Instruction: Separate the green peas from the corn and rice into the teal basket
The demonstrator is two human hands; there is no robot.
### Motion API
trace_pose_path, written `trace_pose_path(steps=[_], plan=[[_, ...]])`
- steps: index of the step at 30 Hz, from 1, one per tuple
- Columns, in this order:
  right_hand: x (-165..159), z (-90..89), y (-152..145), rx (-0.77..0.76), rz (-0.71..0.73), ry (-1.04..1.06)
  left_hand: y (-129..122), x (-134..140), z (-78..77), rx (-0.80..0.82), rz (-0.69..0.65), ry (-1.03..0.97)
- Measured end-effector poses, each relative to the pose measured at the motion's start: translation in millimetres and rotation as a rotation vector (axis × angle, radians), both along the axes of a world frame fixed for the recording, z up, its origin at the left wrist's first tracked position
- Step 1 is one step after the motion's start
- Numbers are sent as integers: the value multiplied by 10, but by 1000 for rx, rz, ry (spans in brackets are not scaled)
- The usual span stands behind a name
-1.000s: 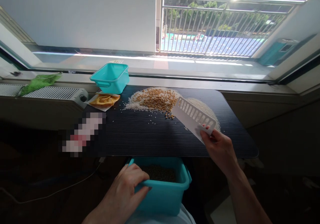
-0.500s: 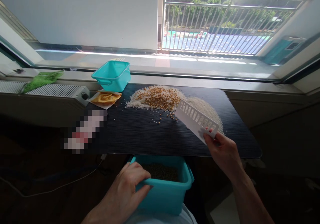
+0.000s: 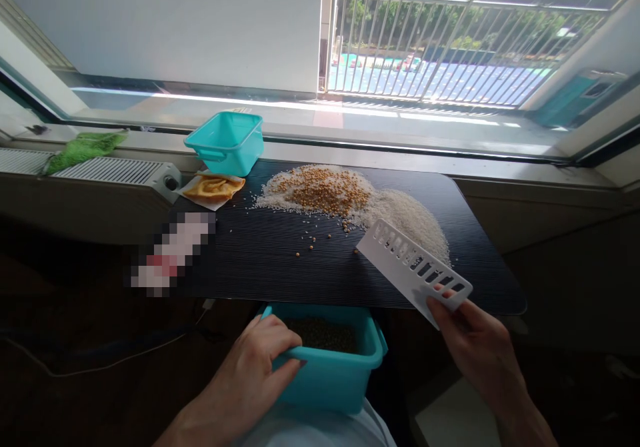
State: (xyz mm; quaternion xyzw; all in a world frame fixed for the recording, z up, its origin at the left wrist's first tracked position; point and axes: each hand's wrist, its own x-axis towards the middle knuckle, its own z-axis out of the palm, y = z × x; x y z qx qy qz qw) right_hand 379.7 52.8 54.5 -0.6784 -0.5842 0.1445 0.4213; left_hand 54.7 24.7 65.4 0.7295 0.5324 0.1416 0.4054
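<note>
White flat slotted scraper (image 3: 400,274) runs lengthwise forward-left from our right hand (image 3: 475,344), pinched at its near end, toward the round golden beans (image 3: 323,190); our left hand (image 3: 255,360) (farther off) grips a turquoise plastic bin (image 3: 330,382).

beans (image 3: 325,190) atop rice (image 3: 270,198) on table (image 3: 260,260), tub (image 3: 230,162) left, bin (image 3: 330,384) in front

Counted present are two hands (image 3: 253,370) (image 3: 477,340), two bins (image 3: 244,154) (image 3: 333,384), two heaps (image 3: 323,190) (image 3: 413,219), one slotted sheet (image 3: 401,278), one table (image 3: 265,267) and one green cloth (image 3: 87,152).
</note>
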Motion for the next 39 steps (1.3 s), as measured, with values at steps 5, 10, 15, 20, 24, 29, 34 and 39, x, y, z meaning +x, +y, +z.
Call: trace_pose_path(steps=[5, 10, 15, 20, 24, 29, 34, 39], plan=[[-102, -148, -151, -31, 121, 36, 3, 19, 33, -29, 20, -5], [-243, -75, -37, -6, 211, 61, -14, -20, 51, -27, 57, -8], [-368, 67, 244, 5, 265, 44, -42, -126, 57, -9, 63, 23], [-420, 65, 293, 4, 348, 23, -65, -236, 72, 24, 65, 62], [-386, 79, 195, -26, 423, 20, -72, -312, 73, 27, 74, 79], [-386, 182, 108, -85, 573, 19, -84, -371, 38, 32, 91, 52], [-539, 184, 268, -51, 560, 32, -100, -411, 21, 49, 91, 37], [-780, 68, 488, -42, 630, 21, -142, -490, 6, 90, 113, 68]])
